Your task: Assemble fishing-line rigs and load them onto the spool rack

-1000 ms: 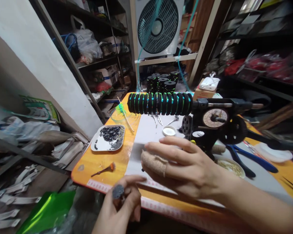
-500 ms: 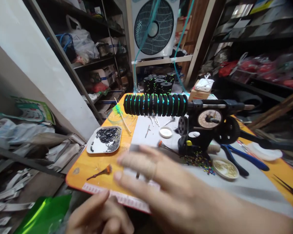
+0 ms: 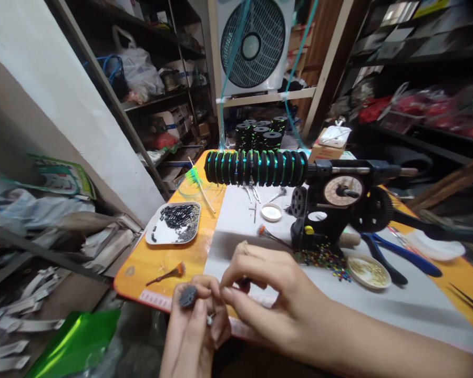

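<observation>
Low at the table's front edge, my left hand (image 3: 195, 325) is closed around a small dark grey round piece (image 3: 188, 296) with a rough top. A pale bit shows between its lower fingers. My right hand (image 3: 279, 296) comes from the right, thumb and index finger pinched together against the left fingertips. One of its fingers carries a beige wrap. Whatever lies in that pinch is too small or hidden to make out. A small brush (image 3: 167, 274) with orange bristles rests on the table left of my hands. Beyond it stands a white tray (image 3: 151, 237) holding black tubes and small grey beads.
A black geared winder (image 3: 327, 210) carries a row of black spools (image 3: 256, 168) across the table. Blue-handled pliers (image 3: 405, 255), a dish of gold beads (image 3: 368, 271) and loose coloured beads (image 3: 325, 258) lie right. A fan (image 3: 252, 44) stands behind; scissors (image 3: 469, 299) lie far right.
My right hand has drawn back from over the table to meet my left. My left hand has moved right and up, and the dark round piece now shows in it.
</observation>
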`<control>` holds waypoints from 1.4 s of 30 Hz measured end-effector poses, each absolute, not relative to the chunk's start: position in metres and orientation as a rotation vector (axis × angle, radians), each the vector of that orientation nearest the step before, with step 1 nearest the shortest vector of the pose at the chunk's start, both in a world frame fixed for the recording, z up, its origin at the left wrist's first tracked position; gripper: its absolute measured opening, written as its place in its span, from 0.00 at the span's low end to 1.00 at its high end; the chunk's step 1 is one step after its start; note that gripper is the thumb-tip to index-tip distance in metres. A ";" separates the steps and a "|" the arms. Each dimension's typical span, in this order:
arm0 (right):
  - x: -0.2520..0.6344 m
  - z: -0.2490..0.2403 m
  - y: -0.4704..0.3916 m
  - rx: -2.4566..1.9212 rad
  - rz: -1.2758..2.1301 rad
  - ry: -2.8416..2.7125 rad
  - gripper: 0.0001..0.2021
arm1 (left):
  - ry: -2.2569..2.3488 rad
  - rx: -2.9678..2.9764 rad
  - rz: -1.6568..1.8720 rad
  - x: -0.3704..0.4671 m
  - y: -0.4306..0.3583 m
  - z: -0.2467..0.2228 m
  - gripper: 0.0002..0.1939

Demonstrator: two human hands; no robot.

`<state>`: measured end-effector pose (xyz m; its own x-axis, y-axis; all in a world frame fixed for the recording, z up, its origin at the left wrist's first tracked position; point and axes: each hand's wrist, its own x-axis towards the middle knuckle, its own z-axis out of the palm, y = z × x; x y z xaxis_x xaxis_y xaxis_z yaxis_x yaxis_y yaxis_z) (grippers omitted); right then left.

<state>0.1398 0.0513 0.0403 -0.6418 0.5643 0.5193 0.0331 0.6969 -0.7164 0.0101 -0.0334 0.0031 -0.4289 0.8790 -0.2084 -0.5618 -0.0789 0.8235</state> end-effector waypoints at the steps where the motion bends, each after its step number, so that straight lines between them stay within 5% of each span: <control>1: 0.139 0.039 0.053 -0.486 0.906 -2.107 0.06 | 1.102 0.415 1.700 0.011 -0.034 0.001 0.14; 14: 0.135 0.032 0.051 -0.508 0.991 -2.003 0.05 | 1.362 0.579 1.599 0.020 -0.032 -0.003 0.25; 29: 0.137 0.031 0.055 -0.341 0.829 -2.114 0.04 | 1.014 0.423 1.865 0.015 -0.033 0.009 0.16; 42: 0.139 0.024 0.055 -0.371 0.662 -2.215 0.05 | 0.971 0.487 1.779 0.008 -0.037 0.008 0.18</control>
<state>0.1388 0.0550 0.0242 -0.6536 0.4570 0.6033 0.0511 0.8219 -0.5673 0.0084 -0.0367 0.0077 -0.4098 0.9056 -0.1090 -0.5812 -0.1672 0.7964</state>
